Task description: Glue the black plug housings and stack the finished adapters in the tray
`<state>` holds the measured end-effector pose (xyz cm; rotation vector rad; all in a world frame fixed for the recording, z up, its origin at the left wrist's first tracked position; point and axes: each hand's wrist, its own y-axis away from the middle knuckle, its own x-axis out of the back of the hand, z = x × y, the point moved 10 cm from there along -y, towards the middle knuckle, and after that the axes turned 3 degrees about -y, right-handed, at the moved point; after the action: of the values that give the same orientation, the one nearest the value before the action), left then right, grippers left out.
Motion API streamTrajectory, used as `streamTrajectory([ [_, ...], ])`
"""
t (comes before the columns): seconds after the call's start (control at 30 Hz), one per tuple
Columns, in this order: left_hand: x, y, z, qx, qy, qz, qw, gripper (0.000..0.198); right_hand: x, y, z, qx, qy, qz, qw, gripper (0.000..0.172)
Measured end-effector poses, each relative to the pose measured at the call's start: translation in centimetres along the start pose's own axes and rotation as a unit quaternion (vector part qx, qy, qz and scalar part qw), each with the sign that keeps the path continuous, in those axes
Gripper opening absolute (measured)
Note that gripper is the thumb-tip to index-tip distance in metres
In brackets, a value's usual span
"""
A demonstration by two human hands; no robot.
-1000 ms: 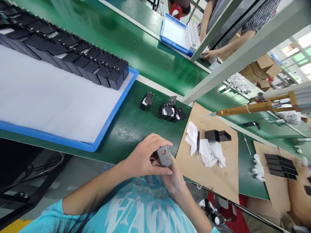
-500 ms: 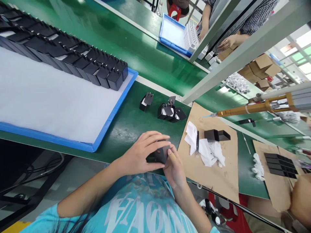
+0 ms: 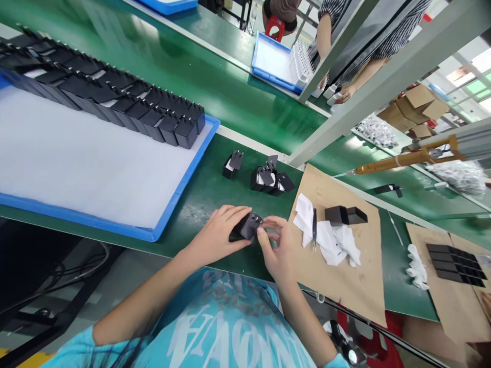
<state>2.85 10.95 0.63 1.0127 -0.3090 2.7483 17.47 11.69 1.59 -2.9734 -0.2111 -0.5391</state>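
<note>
My left hand (image 3: pixel 219 236) is wrapped round a black power adapter (image 3: pixel 250 225) just above the green bench near its front edge. The adapter lies tilted, its end face turned to the right. At that end, my right hand (image 3: pixel 276 245) pinches with thumb and curled fingers; the exact contact is partly hidden. Beyond the hands stands a black adapter case (image 3: pixel 229 171) with its pronged cover askew and something white inside. To its right is a small group of similar open cases (image 3: pixel 264 180), their covers also loose.
On the left, a blue-rimmed tray (image 3: pixel 153 232) holds rows of black adapters (image 3: pixel 169 125). Brown paper (image 3: pixel 345 286) on the right carries white cloths (image 3: pixel 305 214), tweezers (image 3: pixel 314 230) and two black cases (image 3: pixel 345 215). A glue dispenser (image 3: pixel 383 164) hangs above. A co-worker's hand (image 3: pixel 345 94) is across the bench.
My right hand has shifted from beneath the adapter to its right end, fingers now curled. The adapter has turned, showing its end face. The view has moved slightly.
</note>
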Motion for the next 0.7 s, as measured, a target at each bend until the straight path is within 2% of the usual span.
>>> streamTrajectory([
  [0.1,0.2,-0.1,0.0,0.004,0.029,0.009,1.000,0.061,-0.6,-1.3,-1.4,0.049,0.047,-0.032,0.997,0.029],
  [0.2,0.2,-0.2,-0.1,-0.001,0.045,0.018,0.999,0.055,-1.9,-2.1,-2.4,0.079,0.086,-0.063,0.991,0.026],
  [0.4,-0.1,-0.1,-0.5,-0.002,0.044,0.028,0.999,0.053,-2.5,-2.9,-3.9,0.114,0.169,-0.031,0.978,0.013],
  [0.47,0.0,0.1,-0.4,-0.012,0.033,0.042,0.998,0.053,-2.7,-3.0,-3.9,0.109,0.166,-0.042,0.979,0.012],
  [0.57,0.8,0.6,0.1,-0.032,-0.004,0.100,0.995,0.051,-2.8,-3.1,-3.4,0.097,0.150,-0.052,0.982,0.012],
  [0.7,1.2,1.3,1.2,-0.061,-0.039,0.153,0.985,0.028,-2.7,-3.2,-2.1,0.083,0.124,-0.039,0.988,0.012],
])
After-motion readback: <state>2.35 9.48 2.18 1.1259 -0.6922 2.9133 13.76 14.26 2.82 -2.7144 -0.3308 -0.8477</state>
